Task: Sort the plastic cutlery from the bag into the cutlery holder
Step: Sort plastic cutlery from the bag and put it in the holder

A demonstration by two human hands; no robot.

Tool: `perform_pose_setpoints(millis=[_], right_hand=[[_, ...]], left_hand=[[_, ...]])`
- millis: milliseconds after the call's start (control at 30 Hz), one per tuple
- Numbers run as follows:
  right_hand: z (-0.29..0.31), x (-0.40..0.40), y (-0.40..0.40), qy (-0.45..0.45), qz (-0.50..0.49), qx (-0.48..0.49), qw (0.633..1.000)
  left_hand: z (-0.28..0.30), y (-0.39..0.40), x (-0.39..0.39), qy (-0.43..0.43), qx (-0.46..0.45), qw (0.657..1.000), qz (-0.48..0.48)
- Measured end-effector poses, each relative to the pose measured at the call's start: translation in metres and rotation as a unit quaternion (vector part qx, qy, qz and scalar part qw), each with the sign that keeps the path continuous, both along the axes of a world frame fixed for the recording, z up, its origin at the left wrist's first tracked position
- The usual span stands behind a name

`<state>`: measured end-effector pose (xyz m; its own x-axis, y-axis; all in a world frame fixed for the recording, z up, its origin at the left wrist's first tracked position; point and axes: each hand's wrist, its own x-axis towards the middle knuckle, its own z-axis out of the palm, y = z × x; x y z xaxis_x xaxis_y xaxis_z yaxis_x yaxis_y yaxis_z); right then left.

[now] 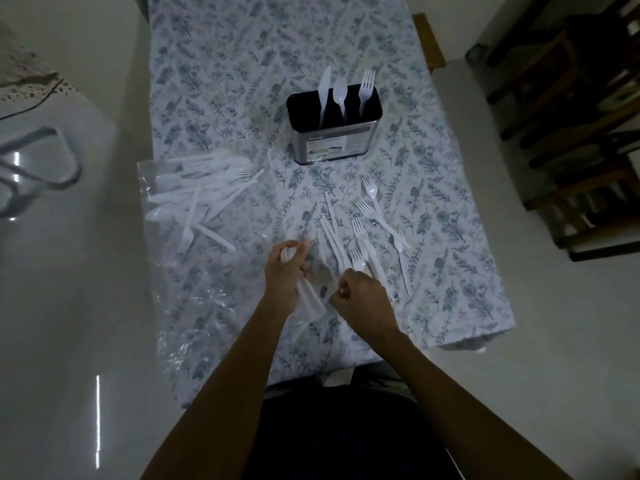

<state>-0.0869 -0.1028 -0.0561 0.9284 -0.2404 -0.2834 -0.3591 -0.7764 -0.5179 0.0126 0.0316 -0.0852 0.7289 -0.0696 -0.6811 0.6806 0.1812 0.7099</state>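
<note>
Nearest, the left hand (284, 271) grips a bunch of white cutlery (306, 292), fingers curled round it, the pieces sticking out below the palm toward the person. Just right of it the right hand (360, 292) has its fingers curled, seemingly pinching a small white piece; what kind I cannot tell. Both hands are well short of the holder (334, 140), on the near side of the table (467, 271) with its leaf-print cloth. Between the hands and the holder, a loose scatter of forks (372, 216) lies on the cloth. Left of the holder and nearer, a clear bag (180, 258) lies flat with a heap of cutlery on it. The holder stands upright, with a knife (325, 88), spoon (340, 93) and fork (365, 86) standing in it, left to right.
</note>
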Motion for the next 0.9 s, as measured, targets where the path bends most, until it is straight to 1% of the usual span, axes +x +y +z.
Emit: perform_pose_setpoints(millis=[67,167,267,333,433,500,633,733,833,900], right_hand=[[0.005,-0.005,0.010,-0.026,0.029,0.003,0.999],[0.008,-0.008,0.020,-0.041,0.049,0.007,0.998],[0.007,-0.011,0.024,-0.059,0.051,0.003,0.997],[0.010,-0.010,0.025,-0.075,0.064,-0.003,0.995],[0.015,-0.008,0.028,-0.085,0.088,-0.010,0.992],[0.018,-0.007,0.028,-0.078,0.095,-0.007,0.992],[0.018,-0.008,0.016,-0.085,0.100,-0.004,0.991],[0.022,-0.004,0.002,-0.109,0.111,0.012,0.988],[0.035,0.003,-0.025,-0.118,0.080,0.088,0.986],[0.046,0.008,-0.053,-0.144,0.018,0.143,0.979]], left_hand=[[0.001,-0.006,-0.001,-0.008,0.016,1.000,-0.018],[0.000,-0.011,-0.001,-0.004,0.047,0.998,-0.046],[-0.004,-0.008,0.001,0.043,0.062,0.996,-0.057],[-0.001,-0.007,-0.001,0.071,0.033,0.996,-0.049],[0.008,-0.013,-0.008,0.104,-0.078,0.992,-0.003],[0.012,-0.017,-0.010,0.114,-0.096,0.989,0.005],[0.016,-0.025,-0.010,0.073,-0.081,0.994,-0.016],[0.020,-0.035,-0.020,0.017,-0.076,0.997,-0.026],[0.025,-0.051,-0.023,-0.018,-0.054,0.997,-0.044],[0.034,-0.062,-0.020,-0.030,-0.048,0.996,-0.065]])
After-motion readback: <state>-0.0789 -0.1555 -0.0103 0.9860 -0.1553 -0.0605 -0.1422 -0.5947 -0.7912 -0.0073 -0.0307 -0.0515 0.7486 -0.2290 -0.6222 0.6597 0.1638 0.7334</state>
